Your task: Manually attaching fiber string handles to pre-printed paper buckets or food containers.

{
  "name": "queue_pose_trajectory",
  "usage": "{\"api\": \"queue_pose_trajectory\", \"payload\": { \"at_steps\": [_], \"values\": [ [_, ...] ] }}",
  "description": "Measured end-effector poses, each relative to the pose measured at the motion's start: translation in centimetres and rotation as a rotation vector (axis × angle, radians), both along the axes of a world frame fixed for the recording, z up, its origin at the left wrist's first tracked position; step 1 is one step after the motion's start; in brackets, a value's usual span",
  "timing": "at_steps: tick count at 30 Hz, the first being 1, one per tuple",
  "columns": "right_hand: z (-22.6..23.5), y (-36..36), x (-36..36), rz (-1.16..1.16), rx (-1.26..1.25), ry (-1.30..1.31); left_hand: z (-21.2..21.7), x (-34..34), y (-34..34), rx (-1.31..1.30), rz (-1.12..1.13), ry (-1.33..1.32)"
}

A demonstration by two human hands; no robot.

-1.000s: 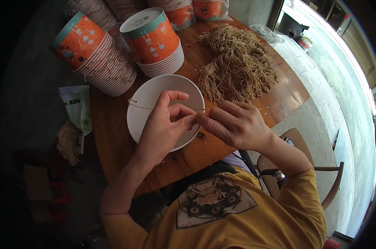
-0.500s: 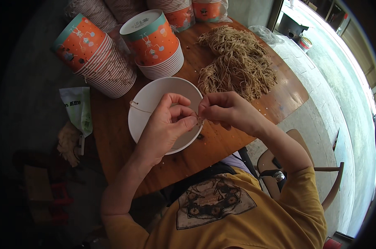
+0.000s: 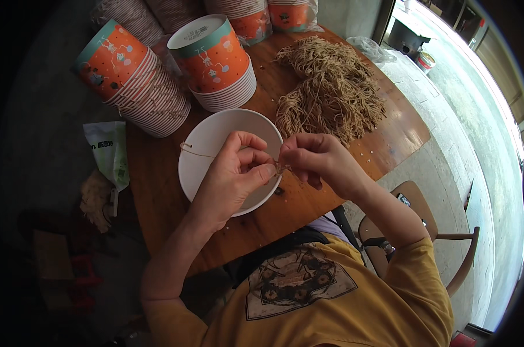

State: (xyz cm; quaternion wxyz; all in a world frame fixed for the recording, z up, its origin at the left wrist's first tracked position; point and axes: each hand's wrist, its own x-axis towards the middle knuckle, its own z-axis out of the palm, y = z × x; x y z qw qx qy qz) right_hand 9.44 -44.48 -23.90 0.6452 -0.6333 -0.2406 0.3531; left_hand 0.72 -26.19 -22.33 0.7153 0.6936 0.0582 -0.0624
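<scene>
A white-lined paper bucket (image 3: 224, 122) stands on the table in front of me, its mouth facing up. A thin tan string (image 3: 198, 153) is looped through a hole at its left rim and runs across the opening to my fingers. Over the bucket's right side, my left hand (image 3: 233, 173) pinches the string between thumb and fingers. My right hand (image 3: 325, 165) is closed on the string's end at the right rim, close to the left fingertips. The exact knot or loop between the fingertips is too small to make out.
A heap of tan strings (image 3: 337, 87) lies on the wooden table (image 3: 398, 136) at the far right. Orange-and-teal bucket stacks (image 3: 216, 63) stand behind, one leaning stack (image 3: 132, 72) at left. A green-white packet (image 3: 107, 151) hangs by the left edge; a chair (image 3: 415, 202) stands right.
My right hand has shifted slightly right and down, its fingers turning a little. My left hand stays almost in place; the bucket and string barely move.
</scene>
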Motion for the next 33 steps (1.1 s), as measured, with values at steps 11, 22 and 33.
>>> {"api": "queue_pose_trajectory", "payload": {
  "at_steps": [11,22,33],
  "values": [
    [-2.0,-0.1,-0.5,-0.025,0.098,-0.358,0.2,0.0,-0.4,-0.086,-0.036,0.006],
    [-0.7,0.0,0.0,0.060,0.171,0.055,-0.7,0.0,-0.4,0.039,-0.098,-0.105],
    [-2.1,-0.3,-0.3,0.093,0.162,-0.132,-0.2,-0.2,-0.6,0.056,-0.100,-0.102]
  ]
}}
